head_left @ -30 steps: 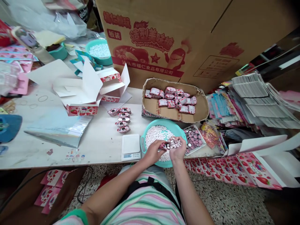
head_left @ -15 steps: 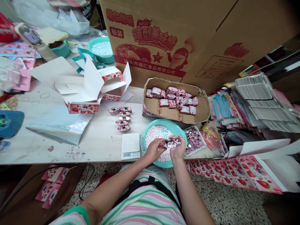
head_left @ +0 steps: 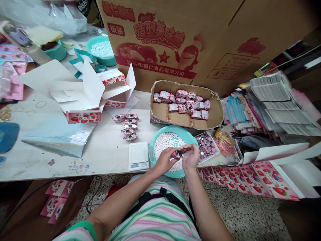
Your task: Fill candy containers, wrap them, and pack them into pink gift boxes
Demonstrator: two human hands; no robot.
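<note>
My left hand (head_left: 164,161) pinches a small pink strawberry-print candy pod (head_left: 177,154) above a teal basin (head_left: 160,134). The curled fingers of my right hand (head_left: 191,156) close on the pod's other end, partly hiding it. The basin holds a heap of small white and pale pink candies (head_left: 167,144). Left of it, on the white table (head_left: 105,154), stands a small white digital scale (head_left: 138,156). Beyond the scale lies a short double row of similar pods (head_left: 127,127), open side up.
A cardboard tray of pink packets (head_left: 185,117) stands behind the basin, before a large printed carton (head_left: 160,36). To the right sits a tray of round pink lids (head_left: 206,147). Flattened strawberry boxes (head_left: 250,180) and stacked printed sheets (head_left: 273,97) fill the right side.
The pile of candies cupped in my right hand a second ago no longer shows. My right hand's fingers now curl around the pod. The view has shifted slightly.
</note>
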